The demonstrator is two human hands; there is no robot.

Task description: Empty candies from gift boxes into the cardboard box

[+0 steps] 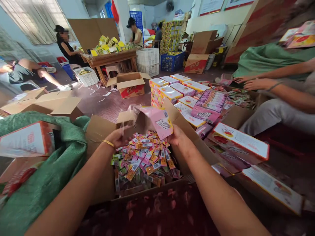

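My left hand [120,137], with a gold bracelet at its wrist, is closed on the left side of a pink display box [161,124]. My right hand [176,135] grips the box's right end. Tilted between the hands, the box has white lettering, a barcode and a clear plastic part; its dark inside partly shows. Just below it, an open cardboard carton [100,131] holds a heap of small pink, orange and green sachets [145,157]. The fingertips of both hands are partly hidden.
Stacked packed boxes [172,93] stand to the right, near another person's hands [253,82]. At left, a green woven sack [56,177] bears a box [27,139]. Ahead is an open carton [131,86]; people work around a wooden table [110,57] farther back.
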